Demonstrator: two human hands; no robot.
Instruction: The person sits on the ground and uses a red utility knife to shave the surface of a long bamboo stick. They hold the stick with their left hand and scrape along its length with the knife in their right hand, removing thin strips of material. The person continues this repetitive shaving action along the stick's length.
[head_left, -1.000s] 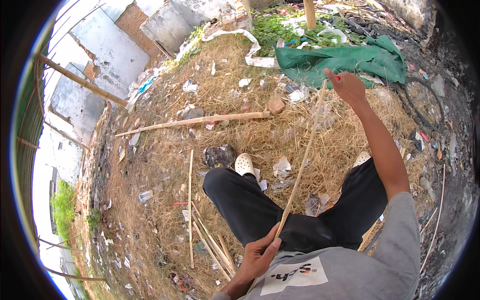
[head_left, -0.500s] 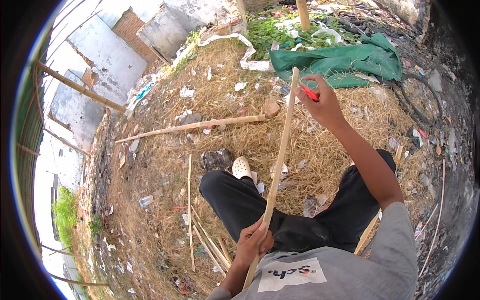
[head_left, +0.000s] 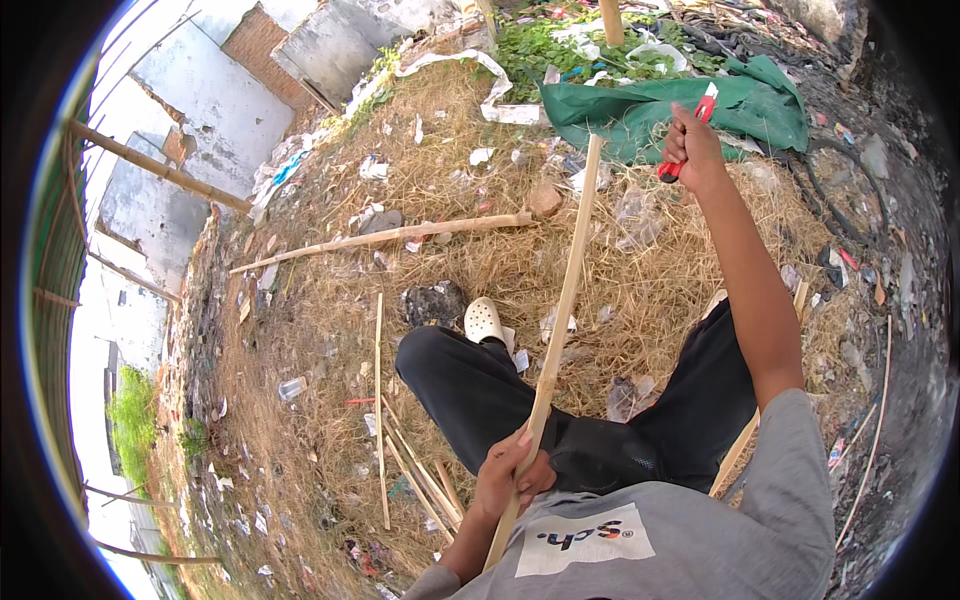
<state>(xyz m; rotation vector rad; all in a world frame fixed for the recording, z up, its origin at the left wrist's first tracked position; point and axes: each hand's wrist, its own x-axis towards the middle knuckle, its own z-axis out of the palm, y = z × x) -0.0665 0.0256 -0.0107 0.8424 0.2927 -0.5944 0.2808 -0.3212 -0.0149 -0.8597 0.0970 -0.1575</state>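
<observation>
- Clenching the fingers of the left hand point(head_left: 512, 476) around a pale strip point(head_left: 561, 330), low on its length, at 6 o'clock, in front of the grey shirt point(head_left: 720, 540).
- Slanting that strip up over the black trousers point(head_left: 465, 390), with its far end raised toward 1 o'clock and touched by neither hand.
- Lying to the left at 7 o'clock, on dry grass point(head_left: 310, 330): a small bunch of strips point(head_left: 424, 461), with a loose strip point(head_left: 382, 410) just beside it.
- Wrapping the fingers of the right hand point(head_left: 695, 150) around a red knife point(head_left: 706, 108) out at 2 o'clock, its upper end tilted toward 1 o'clock; cannot tell how much blade is out.
- Swung outward, knife and all, from just beside the strip's far end half a second ago; now clear of it, so judged not cutting at this instant, with only the left grip steadying the strip.
- Stretching across the grass at 10 o'clock: a long pole point(head_left: 400, 233).
- Crumpled behind the knife, toward 1 o'clock: a green sheet point(head_left: 640, 110).
- Standing farthest off at 10 o'clock: broken white walls point(head_left: 215, 85).
</observation>
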